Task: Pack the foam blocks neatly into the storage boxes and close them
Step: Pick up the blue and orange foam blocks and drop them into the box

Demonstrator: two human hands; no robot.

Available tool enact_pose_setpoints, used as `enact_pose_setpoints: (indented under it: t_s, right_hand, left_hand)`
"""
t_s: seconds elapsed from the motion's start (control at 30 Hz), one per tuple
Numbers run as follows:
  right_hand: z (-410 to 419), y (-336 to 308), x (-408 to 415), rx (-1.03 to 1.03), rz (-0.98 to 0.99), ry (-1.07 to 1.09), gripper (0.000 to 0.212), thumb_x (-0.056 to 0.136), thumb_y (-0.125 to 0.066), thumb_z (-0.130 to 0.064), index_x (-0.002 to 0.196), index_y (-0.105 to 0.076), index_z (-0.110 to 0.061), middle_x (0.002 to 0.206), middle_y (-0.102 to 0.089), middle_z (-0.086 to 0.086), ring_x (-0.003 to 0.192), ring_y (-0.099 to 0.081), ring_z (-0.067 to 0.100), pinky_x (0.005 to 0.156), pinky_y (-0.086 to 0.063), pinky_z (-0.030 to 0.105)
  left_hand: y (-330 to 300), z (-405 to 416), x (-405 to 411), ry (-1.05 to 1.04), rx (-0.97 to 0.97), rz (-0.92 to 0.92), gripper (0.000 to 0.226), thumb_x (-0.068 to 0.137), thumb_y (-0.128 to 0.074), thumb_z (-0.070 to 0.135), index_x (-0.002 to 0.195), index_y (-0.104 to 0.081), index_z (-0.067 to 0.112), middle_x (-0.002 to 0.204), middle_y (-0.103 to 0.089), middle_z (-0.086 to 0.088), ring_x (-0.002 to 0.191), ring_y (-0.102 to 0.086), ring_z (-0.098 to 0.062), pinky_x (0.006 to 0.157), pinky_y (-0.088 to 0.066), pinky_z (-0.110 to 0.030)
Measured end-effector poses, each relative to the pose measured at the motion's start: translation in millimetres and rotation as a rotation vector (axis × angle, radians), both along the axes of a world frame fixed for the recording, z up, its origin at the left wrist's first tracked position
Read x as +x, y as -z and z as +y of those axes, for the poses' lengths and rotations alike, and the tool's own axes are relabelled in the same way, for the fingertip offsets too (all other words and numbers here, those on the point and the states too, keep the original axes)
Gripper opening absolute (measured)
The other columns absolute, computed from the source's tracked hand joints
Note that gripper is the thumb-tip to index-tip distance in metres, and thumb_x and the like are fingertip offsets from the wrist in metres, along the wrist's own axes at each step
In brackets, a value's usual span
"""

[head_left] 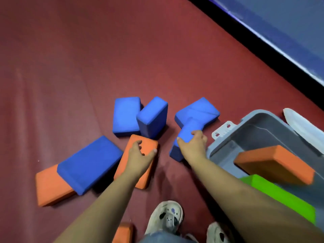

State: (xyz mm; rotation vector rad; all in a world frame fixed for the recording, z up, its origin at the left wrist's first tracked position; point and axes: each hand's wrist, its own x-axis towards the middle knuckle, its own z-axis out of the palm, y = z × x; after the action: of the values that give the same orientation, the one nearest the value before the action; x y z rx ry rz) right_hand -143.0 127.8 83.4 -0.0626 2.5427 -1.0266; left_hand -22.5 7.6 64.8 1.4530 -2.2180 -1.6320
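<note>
Gathering step. Our left hand (140,155) spreads open fingers over an orange block (138,160) on the floor; right hand (192,144) grips a blue block (185,135). Next, lift both into the open box (259,127) at right; more blocks lie beyond.

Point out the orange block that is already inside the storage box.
The orange block tilted in the grey storage box, above the green block. The other orange ones lie on the red floor.

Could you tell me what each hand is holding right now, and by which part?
The right hand grips a blue foam block across its upper end. The left hand is open on an orange block, not yet gripping.
</note>
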Motion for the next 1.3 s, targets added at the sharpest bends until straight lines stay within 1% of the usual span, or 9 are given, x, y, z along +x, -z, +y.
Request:
enact_pose_setpoints:
  t_s: [0.13, 0.27, 0.43, 0.57, 0.67, 0.93, 1.07, 1.2, 1.3]
  right_hand:
    - [-15.3, 34.3, -5.9, 0.097, -0.049, 0.200, 0.079, 0.076, -0.074, -0.035, 0.137, -0.032, -0.009, 0.147, -0.022, 0.023, 0.133, -0.030, 0.038, 0.111, -0.026, 0.039]
    - [-25.1, 62.9, -15.1, 0.049, -0.036, 0.175, 0.096, 0.070, -0.079, -0.039, 0.144, -0.024, -0.011, 0.150, -0.015, 0.024, 0.137, -0.025, 0.039, 0.111, -0.023, 0.039]
    - [-33.5, 86.4, -21.4, 0.074, -0.058, 0.098, 0.109, 0.065, -0.079, -0.050, 0.148, -0.012, -0.025, 0.154, 0.000, 0.021, 0.136, -0.023, 0.043, 0.109, -0.026, 0.042]
    - [-25.7, 94.7, -28.1, 0.058, -0.069, 0.119, 0.107, 0.067, -0.079, -0.045, 0.148, -0.011, -0.028, 0.153, -0.004, 0.020, 0.134, -0.028, 0.043, 0.106, -0.031, 0.041]
    - [-25.8, 97.0, -29.8, -0.007, -0.055, 0.140, 0.105, 0.067, -0.081, -0.037, 0.147, -0.015, -0.023, 0.148, -0.015, 0.019, 0.127, -0.036, 0.041, 0.103, -0.034, 0.038]
    - [-21.7, 91.5, -34.1, -0.148, 0.025, 0.185, 0.093, 0.070, -0.079, -0.025, 0.144, -0.024, -0.014, 0.147, -0.021, 0.018, 0.128, -0.037, 0.036, 0.105, -0.032, 0.033]
    - [-17.6, 79.9, -38.7, -0.215, 0.140, 0.153, 0.082, 0.071, -0.076, -0.018, 0.140, -0.032, -0.009, 0.144, -0.028, 0.018, 0.127, -0.041, 0.036, 0.107, -0.035, 0.039]
    - [-20.1, 57.2, -43.4, -0.271, 0.203, 0.143, 0.077, 0.072, -0.074, -0.015, 0.137, -0.036, -0.008, 0.143, -0.030, 0.016, 0.127, -0.040, 0.034, 0.103, -0.032, 0.030]
    - [-18.7, 33.3, -46.6, -0.321, 0.248, 0.112, 0.077, 0.071, -0.075, -0.016, 0.137, -0.035, -0.010, 0.143, -0.030, 0.014, 0.127, -0.042, 0.031, 0.102, -0.033, 0.028]
  left_hand:
    - [27.9, -18.1, -16.1, 0.011, -0.013, -0.044, 0.071, 0.082, -0.072, 0.028, 0.141, -0.036, 0.011, 0.140, -0.040, -0.014, 0.124, -0.046, -0.028, 0.104, -0.040, -0.043]
    - [37.9, -40.5, -51.0, 0.033, -0.171, -0.030, 0.070, 0.080, -0.072, 0.027, 0.138, -0.038, 0.007, 0.136, -0.041, -0.016, 0.129, -0.040, -0.031, 0.109, -0.033, -0.041]
    - [39.5, -61.4, -92.2, 0.039, -0.373, -0.035, 0.083, 0.080, -0.071, 0.029, 0.146, -0.025, 0.013, 0.148, -0.027, -0.012, 0.137, -0.026, -0.028, 0.112, -0.024, -0.038]
    - [52.0, -63.6, -112.2, 0.088, -0.382, -0.145, 0.094, 0.078, -0.073, 0.033, 0.150, -0.014, 0.020, 0.154, -0.015, -0.008, 0.139, -0.020, -0.031, 0.108, -0.027, -0.044]
    - [62.4, -66.7, -119.2, 0.094, -0.381, -0.234, 0.090, 0.078, -0.074, 0.031, 0.148, -0.019, 0.020, 0.155, -0.010, -0.006, 0.138, -0.021, -0.033, 0.107, -0.030, -0.044]
    - [65.4, -82.2, -123.4, 0.067, -0.377, -0.294, 0.080, 0.075, -0.076, 0.026, 0.139, -0.031, 0.006, 0.141, -0.024, -0.012, 0.117, -0.046, -0.034, 0.097, -0.043, -0.041]
    - [54.6, -90.0, -125.8, 0.092, -0.331, -0.353, 0.071, 0.067, -0.082, 0.024, 0.122, -0.042, 0.003, 0.126, -0.040, -0.015, 0.107, -0.051, -0.035, 0.090, -0.049, -0.046]
    - [38.9, -63.7, -114.0, 0.033, -0.250, -0.207, 0.068, 0.060, -0.080, 0.021, 0.109, -0.035, 0.011, 0.117, -0.037, -0.011, 0.098, -0.053, -0.034, 0.078, -0.055, -0.049]
    - [15.8, -42.6, -103.5, -0.071, -0.169, -0.070, 0.076, 0.051, -0.073, 0.033, 0.112, -0.034, 0.013, 0.118, -0.042, -0.011, 0.098, -0.055, -0.034, 0.077, -0.056, -0.049]
